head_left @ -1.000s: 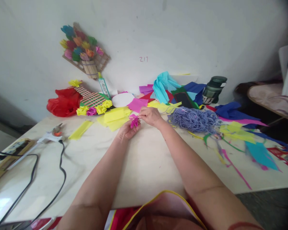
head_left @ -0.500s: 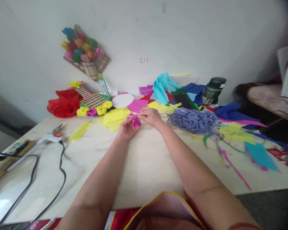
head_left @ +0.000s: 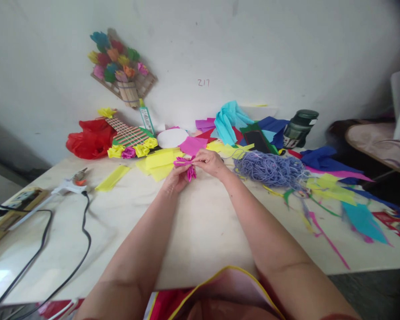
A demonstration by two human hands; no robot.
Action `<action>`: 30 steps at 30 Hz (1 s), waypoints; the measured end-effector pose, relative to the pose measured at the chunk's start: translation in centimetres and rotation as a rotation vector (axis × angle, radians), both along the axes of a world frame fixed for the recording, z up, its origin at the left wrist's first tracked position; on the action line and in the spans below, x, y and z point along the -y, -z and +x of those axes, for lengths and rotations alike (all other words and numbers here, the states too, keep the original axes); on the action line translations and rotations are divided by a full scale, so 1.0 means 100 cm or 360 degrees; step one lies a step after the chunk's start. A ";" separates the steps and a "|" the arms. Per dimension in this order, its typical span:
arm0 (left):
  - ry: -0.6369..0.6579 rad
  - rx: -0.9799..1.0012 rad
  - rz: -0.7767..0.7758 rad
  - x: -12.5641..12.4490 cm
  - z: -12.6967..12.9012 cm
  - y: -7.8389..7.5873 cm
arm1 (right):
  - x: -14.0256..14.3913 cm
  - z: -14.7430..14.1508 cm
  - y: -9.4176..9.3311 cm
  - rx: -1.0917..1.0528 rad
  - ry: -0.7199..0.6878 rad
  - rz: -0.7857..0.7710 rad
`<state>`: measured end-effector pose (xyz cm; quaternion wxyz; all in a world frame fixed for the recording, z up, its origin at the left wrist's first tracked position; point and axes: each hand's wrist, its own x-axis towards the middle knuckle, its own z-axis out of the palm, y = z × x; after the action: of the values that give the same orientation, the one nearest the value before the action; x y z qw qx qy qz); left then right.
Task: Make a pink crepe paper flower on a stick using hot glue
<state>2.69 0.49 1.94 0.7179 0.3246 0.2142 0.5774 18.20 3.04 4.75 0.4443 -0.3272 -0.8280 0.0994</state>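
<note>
- Grip: the right hand (head_left: 209, 163) is pinching the pleated magenta paper (head_left: 190, 173) between thumb and fingertip; the left hand (head_left: 176, 178) is supporting the same piece from the left, its fingers partly hidden beneath the folds.
- Piece in hand: the magenta paper is fanning out between the two hands, above the far middle part of the marble-patterned table (head_left: 206, 240).
- Step, as judged: the hands are apparently gathering or spreading the pleats; the next move is likely calling for a secure pinch at the narrow part while the loose folds are being arranged.
- Count at the grip: two hands are sharing one pleated piece.
- Just beyond, far side: one flat magenta sheet (head_left: 192, 145) and one white oval (head_left: 172, 138) are lying there; yellow sheets (head_left: 158, 162) are overlapping too closely for a sure count.
- Right: one tangled hank of violet-blue cord (head_left: 270, 169) is lying near the right hand; one dark green jar (head_left: 300, 129) is standing farther back.
- Far left: one stick-striped panel (head_left: 128, 131) is bearing four yellow paper flowers (head_left: 142, 150) and one magenta paper flower (head_left: 129, 152); one glue tube (head_left: 146, 118) is leaning beside it.
- Left: one yellow strip (head_left: 112, 178) is lying alone; one white corded tool (head_left: 68, 186), possibly a glue gun, and one power strip (head_left: 20, 205) are occupying the table's left part.
- Wall: one bouquet ornament (head_left: 123, 66) is hanging at far left, its flowers overlapping beyond exact counting.
</note>
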 end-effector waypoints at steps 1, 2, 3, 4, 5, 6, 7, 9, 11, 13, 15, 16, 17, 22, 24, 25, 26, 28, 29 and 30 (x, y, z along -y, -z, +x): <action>0.0017 0.0000 0.0013 0.000 0.000 0.000 | -0.001 0.000 0.001 -0.0019 -0.0015 0.0001; 0.0026 -0.0004 0.0022 0.000 0.000 0.000 | -0.001 0.000 0.002 -0.0033 -0.0027 0.0000; 0.0022 -0.0014 0.0028 0.000 0.000 0.000 | -0.002 0.000 0.002 -0.0042 -0.0036 -0.0003; 0.0007 -0.0029 0.0029 -0.001 0.001 0.000 | -0.002 0.000 0.003 -0.0045 -0.0042 -0.0010; -0.0016 -0.0048 0.0027 -0.001 0.001 0.000 | -0.002 0.000 0.003 -0.0044 -0.0046 -0.0020; -0.0041 -0.0067 0.0026 -0.001 0.001 0.000 | -0.002 0.000 0.003 -0.0041 -0.0045 -0.0031; -0.0061 -0.0081 0.0026 -0.001 0.002 0.000 | -0.001 0.000 0.003 -0.0039 -0.0042 -0.0040; -0.0076 -0.0085 0.0033 -0.001 0.002 0.000 | -0.001 0.000 0.003 -0.0031 -0.0031 -0.0053; -0.0070 -0.0077 0.0036 -0.001 0.001 -0.001 | 0.000 -0.001 0.002 -0.0016 -0.0017 -0.0060; -0.0064 -0.0073 0.0029 0.000 0.000 -0.001 | 0.000 -0.001 0.002 0.0002 -0.0003 -0.0062; -0.0076 -0.0075 0.0015 0.000 -0.001 -0.002 | 0.000 -0.001 0.003 0.0011 0.0002 -0.0055; -0.0090 -0.0076 0.0008 0.000 -0.001 -0.002 | 0.000 -0.001 0.003 0.0011 0.0004 -0.0051; -0.0105 -0.0079 0.0002 0.000 -0.001 -0.002 | -0.001 -0.001 0.004 0.0013 0.0004 -0.0046; -0.0169 -0.0097 -0.0040 -0.001 -0.001 -0.004 | -0.003 -0.001 0.007 0.0025 0.0031 -0.0006; -0.0203 -0.0091 -0.0060 -0.001 -0.001 -0.004 | -0.003 -0.001 0.008 0.0017 0.0047 0.0009; -0.0215 -0.0089 -0.0065 -0.001 -0.001 -0.005 | -0.003 0.000 0.008 0.0013 0.0054 0.0014; -0.0222 -0.0090 -0.0067 -0.001 -0.002 -0.005 | -0.003 0.000 0.008 0.0010 0.0060 0.0018; -0.0224 -0.0104 -0.0066 -0.002 -0.003 -0.004 | -0.003 0.000 0.009 0.0015 0.0068 0.0022; -0.0225 -0.0109 -0.0064 -0.003 -0.004 -0.004 | -0.003 0.001 0.009 0.0021 0.0071 0.0019; -0.0228 -0.0111 -0.0061 -0.003 -0.004 -0.003 | -0.003 0.001 0.009 0.0028 0.0073 0.0015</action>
<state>2.25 0.82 2.28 0.6729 0.3143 0.2728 0.6116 18.34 3.35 3.83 0.4406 -0.3450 -0.8246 0.0824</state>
